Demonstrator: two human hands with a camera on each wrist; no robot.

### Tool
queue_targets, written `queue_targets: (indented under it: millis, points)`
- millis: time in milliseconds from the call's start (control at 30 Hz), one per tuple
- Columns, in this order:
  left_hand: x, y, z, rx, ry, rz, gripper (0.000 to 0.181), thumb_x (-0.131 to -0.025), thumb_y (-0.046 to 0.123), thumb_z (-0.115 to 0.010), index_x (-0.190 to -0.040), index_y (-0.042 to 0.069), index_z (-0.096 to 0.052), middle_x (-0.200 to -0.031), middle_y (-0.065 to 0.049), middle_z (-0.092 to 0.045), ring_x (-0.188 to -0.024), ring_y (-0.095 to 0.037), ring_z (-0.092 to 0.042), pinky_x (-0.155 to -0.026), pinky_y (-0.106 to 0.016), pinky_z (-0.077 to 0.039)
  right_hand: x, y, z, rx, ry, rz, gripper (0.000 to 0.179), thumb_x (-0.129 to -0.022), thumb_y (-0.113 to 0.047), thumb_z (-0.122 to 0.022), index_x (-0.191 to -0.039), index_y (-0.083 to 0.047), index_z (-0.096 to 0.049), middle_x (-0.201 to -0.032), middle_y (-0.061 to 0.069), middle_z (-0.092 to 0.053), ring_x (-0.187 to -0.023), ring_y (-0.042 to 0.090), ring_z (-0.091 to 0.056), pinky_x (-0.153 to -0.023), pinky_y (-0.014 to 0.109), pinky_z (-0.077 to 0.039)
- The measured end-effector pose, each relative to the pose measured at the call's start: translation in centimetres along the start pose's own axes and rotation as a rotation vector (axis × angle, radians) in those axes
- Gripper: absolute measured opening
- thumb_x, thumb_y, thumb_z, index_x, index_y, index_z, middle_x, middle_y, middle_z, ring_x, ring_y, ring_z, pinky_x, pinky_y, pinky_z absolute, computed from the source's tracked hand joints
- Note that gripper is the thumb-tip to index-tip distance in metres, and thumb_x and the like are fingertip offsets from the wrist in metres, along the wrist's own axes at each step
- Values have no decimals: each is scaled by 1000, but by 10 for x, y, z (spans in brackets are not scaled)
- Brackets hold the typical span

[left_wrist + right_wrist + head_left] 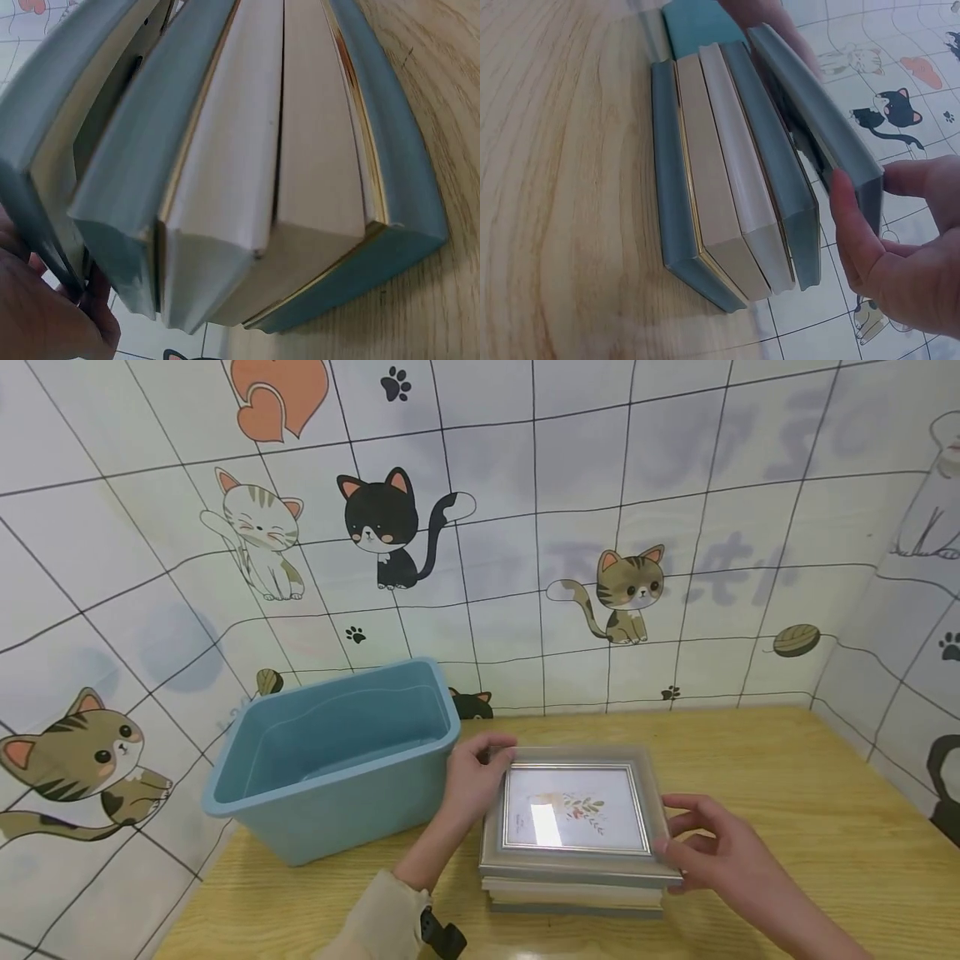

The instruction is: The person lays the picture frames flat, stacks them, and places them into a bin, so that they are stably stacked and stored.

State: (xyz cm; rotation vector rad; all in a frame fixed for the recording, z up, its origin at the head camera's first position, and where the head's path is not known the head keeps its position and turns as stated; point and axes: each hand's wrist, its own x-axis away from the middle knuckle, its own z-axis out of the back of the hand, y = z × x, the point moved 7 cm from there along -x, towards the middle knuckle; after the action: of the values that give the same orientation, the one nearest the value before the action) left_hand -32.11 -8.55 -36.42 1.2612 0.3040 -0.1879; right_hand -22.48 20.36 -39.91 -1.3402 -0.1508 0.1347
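A silver picture frame [566,868] with a small flower print under its glass lies uppermost over a stack of several frames [577,897]. My left hand [474,781] grips its left side near the far corner. Along the right edge, my right hand [712,847] pinches the same frame between thumb and fingers. Both wrist views show this top picture frame [825,112] tilted, with a gap between it and the stack beneath. Grey-blue, white and beige frame edges [319,135] appear in the stack, which rests on the table.
A blue plastic bin [352,810] stands left of the stack, close to my left forearm. The wood-grain table [787,793] extends to the right. A cat-printed sheet [510,543] covers the walls behind and at the sides.
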Motion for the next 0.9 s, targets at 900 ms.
queue_targets:
  millis: [900]
  points:
    - [-9, -24, -6, -18, -97, 84, 38, -89, -7, -60, -116, 12, -77, -119, -3, -66, -86, -16, -51, -69, -29, -41, -10, 4, -7, 217, 3, 22, 70, -93, -12, -76, -149, 8, -38, -132, 23, -52, -76, 17, -60, -57, 35, -55]
